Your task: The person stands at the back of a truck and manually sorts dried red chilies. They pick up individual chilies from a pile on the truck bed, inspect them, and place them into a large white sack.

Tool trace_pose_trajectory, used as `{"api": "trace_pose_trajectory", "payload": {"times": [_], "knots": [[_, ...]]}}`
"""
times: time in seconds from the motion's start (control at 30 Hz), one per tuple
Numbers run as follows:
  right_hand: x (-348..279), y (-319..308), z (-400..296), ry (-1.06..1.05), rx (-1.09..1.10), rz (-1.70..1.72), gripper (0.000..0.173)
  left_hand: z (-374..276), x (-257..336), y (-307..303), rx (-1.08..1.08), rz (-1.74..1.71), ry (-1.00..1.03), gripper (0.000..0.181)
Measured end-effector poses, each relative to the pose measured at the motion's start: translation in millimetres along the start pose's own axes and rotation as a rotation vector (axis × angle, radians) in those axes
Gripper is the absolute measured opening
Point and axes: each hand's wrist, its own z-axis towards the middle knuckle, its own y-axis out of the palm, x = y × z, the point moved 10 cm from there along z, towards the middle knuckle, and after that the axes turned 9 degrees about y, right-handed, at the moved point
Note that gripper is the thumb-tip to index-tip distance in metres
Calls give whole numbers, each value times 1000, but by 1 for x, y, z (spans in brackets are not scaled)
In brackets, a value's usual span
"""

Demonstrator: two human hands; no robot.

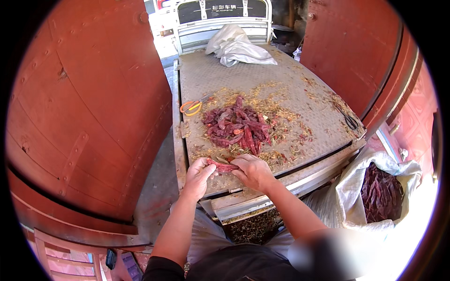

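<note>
A dried red chili pepper (223,167) is stretched between my two hands over the near edge of a metal truck bed (211,75). My left hand (199,175) pinches one end between thumb and fingers. On the other end are the fingers of my right hand (254,172). Just beyond them lies a pile of dried red chilies (235,126), with stem bits and yellow seeds (281,105) scattered around it. Scissors with orange and yellow handles (191,107) rest left of the pile. Dark-handled scissors (351,122) lie near the bed's right edge.
A crumpled white woven sack (239,47) lies at the bed's far end. An upright woven sack of dried chilies (381,196) stands at the right. Red metal doors (95,98) flank the bed on both sides. Stem debris (251,226) lies below the near edge.
</note>
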Motion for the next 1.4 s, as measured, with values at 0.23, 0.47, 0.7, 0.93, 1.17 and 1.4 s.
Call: {"api": "trace_pose_trajectory", "payload": {"times": [0.23,0.47,0.7,0.93,1.17,1.4], "knots": [[-2,15,-14,41,-86,129,26,-1,1,0,1,-34,-13,17],[-8,18,-16,35,-47,237,21,-3,1,-3,17,-41,-15,20],[6,29,-16,104,-61,407,17,-1,-1,-9,57,-43,8,17],[8,30,-18,75,-53,368,20,0,1,-7,49,-101,13,14],[14,32,-19,145,-107,385,24,-2,13,0,27,-159,53,32],[10,23,-18,114,7,458,31,-3,8,-7,22,-196,43,28]]}}
